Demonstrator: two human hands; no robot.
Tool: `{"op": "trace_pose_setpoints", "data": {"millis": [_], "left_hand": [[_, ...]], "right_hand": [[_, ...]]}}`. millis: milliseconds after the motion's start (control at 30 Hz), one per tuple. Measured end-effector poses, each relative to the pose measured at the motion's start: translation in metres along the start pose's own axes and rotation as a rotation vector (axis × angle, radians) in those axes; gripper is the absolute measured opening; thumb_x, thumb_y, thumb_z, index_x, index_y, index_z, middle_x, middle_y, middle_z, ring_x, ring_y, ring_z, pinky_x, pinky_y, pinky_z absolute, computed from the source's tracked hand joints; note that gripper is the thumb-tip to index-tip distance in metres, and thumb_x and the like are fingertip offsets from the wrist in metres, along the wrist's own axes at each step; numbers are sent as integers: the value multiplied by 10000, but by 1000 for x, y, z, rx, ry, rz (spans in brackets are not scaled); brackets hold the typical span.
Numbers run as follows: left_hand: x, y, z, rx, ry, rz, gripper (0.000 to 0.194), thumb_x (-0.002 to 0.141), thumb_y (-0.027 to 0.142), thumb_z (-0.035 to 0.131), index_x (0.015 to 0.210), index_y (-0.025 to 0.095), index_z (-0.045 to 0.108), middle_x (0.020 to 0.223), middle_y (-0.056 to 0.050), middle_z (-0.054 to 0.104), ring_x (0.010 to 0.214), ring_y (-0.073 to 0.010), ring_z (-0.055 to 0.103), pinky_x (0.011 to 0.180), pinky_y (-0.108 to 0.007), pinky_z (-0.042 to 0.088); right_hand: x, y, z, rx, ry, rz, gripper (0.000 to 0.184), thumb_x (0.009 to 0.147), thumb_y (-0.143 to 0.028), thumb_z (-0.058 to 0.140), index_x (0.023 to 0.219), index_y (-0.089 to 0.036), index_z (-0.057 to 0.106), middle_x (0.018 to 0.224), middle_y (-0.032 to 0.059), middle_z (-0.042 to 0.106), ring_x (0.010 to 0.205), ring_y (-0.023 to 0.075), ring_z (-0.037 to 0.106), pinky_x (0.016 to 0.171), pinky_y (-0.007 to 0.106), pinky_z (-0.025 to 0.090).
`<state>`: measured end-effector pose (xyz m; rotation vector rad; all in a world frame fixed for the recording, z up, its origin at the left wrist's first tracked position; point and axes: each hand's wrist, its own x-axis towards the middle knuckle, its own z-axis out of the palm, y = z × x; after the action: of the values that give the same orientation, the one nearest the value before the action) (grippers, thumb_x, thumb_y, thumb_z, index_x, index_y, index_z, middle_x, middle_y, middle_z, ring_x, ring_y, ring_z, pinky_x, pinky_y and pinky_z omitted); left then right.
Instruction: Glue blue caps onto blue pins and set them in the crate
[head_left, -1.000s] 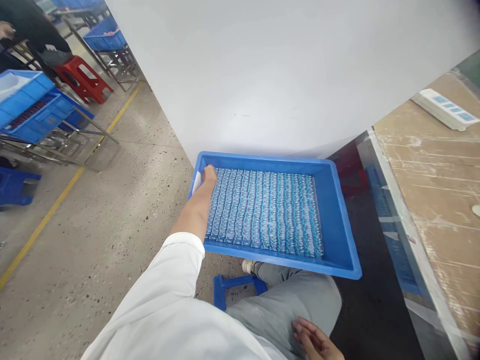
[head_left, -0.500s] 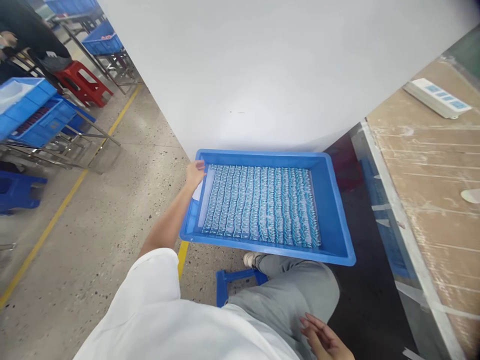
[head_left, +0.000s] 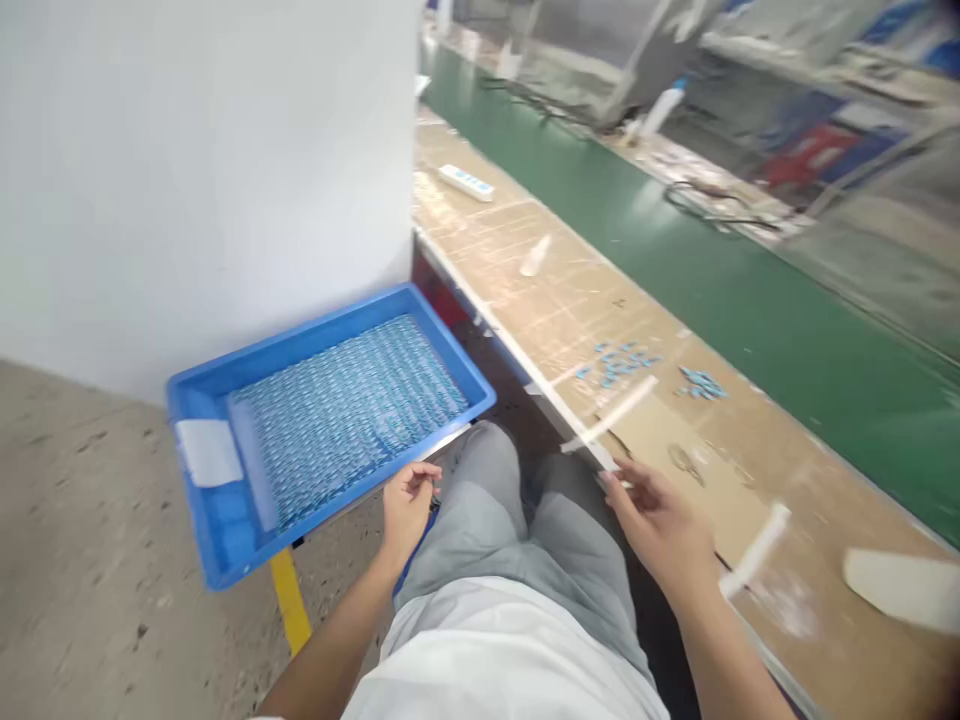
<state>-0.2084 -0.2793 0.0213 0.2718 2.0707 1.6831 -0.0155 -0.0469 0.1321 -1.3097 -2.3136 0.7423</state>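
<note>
My left hand hovers by the near edge of a blue plastic tray, its fingers loosely bent and slightly apart, nothing visible in them. Many small blue-and-white pieces lie in close rows inside the tray. At the front edge of the workbench is my right hand, thumb and fingers apart and loosely curled, with no object seen in it. Whether it touches the bench edge I cannot tell. Small blue pieces lie scattered on the bench beyond it, beside a small pile of similar pieces.
White tape strips cross the bench near a small metal tool, blurred. A power strip lies farther back. Behind the bench runs a green surface. A white wall stands behind the tray.
My left hand has let go of the tray's left end and moved right. My right hand has risen to the bench edge. The view has swung right, bringing more of the bench into sight.
</note>
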Motion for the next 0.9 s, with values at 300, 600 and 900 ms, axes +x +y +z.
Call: {"op": "trace_pose_setpoints", "data": {"millis": [300,600,900], "left_hand": [[-10,21,78,-132,-270,106,151,814,192,546,892,174,674,879,-49,684,835,-167,656,716,-295,566],[49,82,172,270,-219,589,331,832,200,635,1160,172,610,1024,-80,648,887,-176,613,828,-331,517],[127,126,276,584,-278,576,406,764,158,716,1151,142,593,1054,-127,632,1038,-264,596,935,-407,461]], "right_hand": [[119,-15,-61,-266,-213,-9,928,665,-643,720,1389,-133,443,1273,198,617,936,323,683,813,435,541],[262,54,-59,-619,-435,-76,1330,455,-692,829,1489,-66,274,1502,277,358,1339,444,421,1069,498,421],[306,109,-30,-448,-539,-283,1372,383,-653,867,1486,-97,269,1390,233,485,1220,374,549,1042,429,452]]}}
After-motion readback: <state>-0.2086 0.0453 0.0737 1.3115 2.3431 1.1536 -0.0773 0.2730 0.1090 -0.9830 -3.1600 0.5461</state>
